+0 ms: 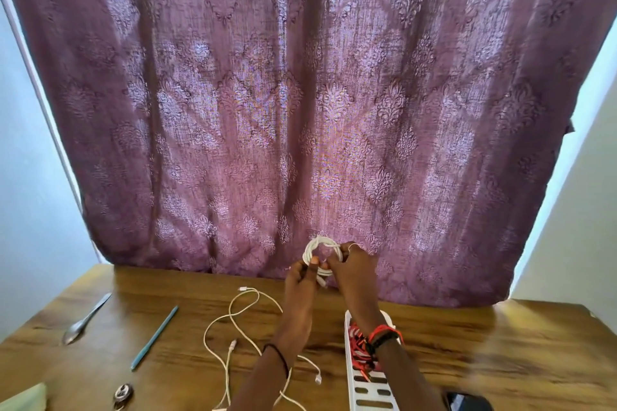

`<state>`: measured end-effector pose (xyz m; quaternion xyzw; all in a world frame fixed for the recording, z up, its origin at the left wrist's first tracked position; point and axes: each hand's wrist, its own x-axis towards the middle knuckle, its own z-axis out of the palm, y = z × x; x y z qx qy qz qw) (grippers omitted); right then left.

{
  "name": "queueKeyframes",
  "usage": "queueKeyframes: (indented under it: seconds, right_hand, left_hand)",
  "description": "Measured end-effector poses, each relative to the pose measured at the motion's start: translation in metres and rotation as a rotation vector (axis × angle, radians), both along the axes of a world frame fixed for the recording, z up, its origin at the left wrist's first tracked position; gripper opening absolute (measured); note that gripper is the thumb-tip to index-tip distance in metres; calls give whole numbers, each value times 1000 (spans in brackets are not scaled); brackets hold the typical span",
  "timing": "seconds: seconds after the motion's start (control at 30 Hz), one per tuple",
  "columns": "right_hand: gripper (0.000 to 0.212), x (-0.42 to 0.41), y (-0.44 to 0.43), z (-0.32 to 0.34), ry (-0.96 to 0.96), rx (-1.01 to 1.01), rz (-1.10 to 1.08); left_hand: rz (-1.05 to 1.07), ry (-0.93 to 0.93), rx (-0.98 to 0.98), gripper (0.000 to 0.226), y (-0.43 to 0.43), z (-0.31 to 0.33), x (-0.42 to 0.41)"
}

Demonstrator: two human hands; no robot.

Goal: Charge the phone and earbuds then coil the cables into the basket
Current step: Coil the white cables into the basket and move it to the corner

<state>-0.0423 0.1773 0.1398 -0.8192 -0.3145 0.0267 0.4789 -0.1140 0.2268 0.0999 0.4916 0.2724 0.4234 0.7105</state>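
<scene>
At the left of the worktop (100,374) a spoon (85,320) and a teal pen (155,337) lie apart from the job, both slanting away to the right. Next comes the loose white cable (233,327), sprawled in open loops. One plug sits at the far end pointing left and the other ends trail towards the near edge. It looks unwound and is probably waiting its turn to be coiled.

The left hand (302,277) is raised over the far edge of the worktop, in front of the curtain (300,93). Its fingers (305,269) pinch the lower left side of the coiled white cable (322,255), probably so the turns cannot spring apart. The coil stands roughly upright with its open face towards the person. It is nearly round, so it has little long axis, and a short tail points down. The right hand (354,264) has its fingers (344,257) curled round the coil's right side, apparently to tidy or tuck the last turn.

Below the right wrist sits the white slotted basket (367,392). Its long axis runs from near to far, close enough for a short drop, and a red cable (359,347) already lies inside. A dark phone (467,402) lies just to its right at the near edge.
</scene>
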Motion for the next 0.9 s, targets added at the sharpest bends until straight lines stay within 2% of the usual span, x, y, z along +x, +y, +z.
queueKeyframes:
  seconds: [0.17,0.3,0.4,0.47,0.5,0.6,0.7,0.9]
  right_hand:
    - [16,0,-1,-4,-25,80,34]
    - [52,1,-4,-3,-46,106,90]
    - [37,1,-9,3,-3,90,151]
    - [13,7,-11,4,22,78,217]
    - [9,10,-11,4,38,65,258]
    - [17,16,-12,3,84,33,343]
    - [15,16,-15,5,146,62,405]
    - [17,13,-24,7,489,226,601]
  left_hand:
    - [55,151,90,19,10,-3,4]
    - [137,406,395,13,21,-11,3]
    - [171,494,555,16,25,-10,-1]
    - [191,475,628,22,26,-7,-3]
    - [200,466,641,24,26,-6,-5]
    - [195,450,631,23,30,-7,-4]
    - [130,386,618,21,30,-6,-3]
    - [60,293,605,18,33,8,-6]
